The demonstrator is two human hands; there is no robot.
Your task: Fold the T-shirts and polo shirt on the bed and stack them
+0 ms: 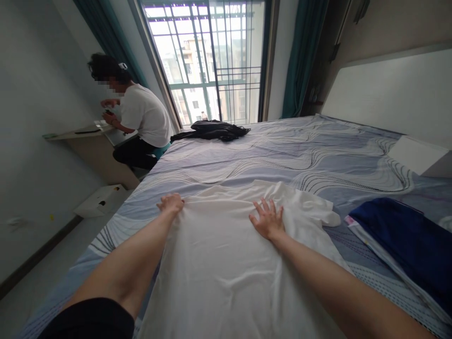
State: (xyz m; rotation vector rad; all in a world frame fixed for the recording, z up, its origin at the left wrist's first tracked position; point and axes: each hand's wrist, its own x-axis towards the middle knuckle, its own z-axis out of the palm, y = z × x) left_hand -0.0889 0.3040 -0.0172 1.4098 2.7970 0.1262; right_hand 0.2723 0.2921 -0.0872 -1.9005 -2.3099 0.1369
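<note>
A white T-shirt [219, 245] lies spread over the patterned bed sheet, with one sleeve out to the right and wrinkles along its far edge. At its far left corner, my left hand [171, 204] is closed on the fabric, fingers pinching the edge. My right hand [267, 219] rests palm down on the shirt's upper right part, its fingers spread and holding nothing. The near end of the shirt runs out of the picture at the bottom.
Folded blue clothing [406, 235] lies right of the shirt. A black garment [215, 130] is at the bed's far edge. A white box [418, 154] stands at the right. Another person [144, 113] sits at a desk [79, 134] on the left.
</note>
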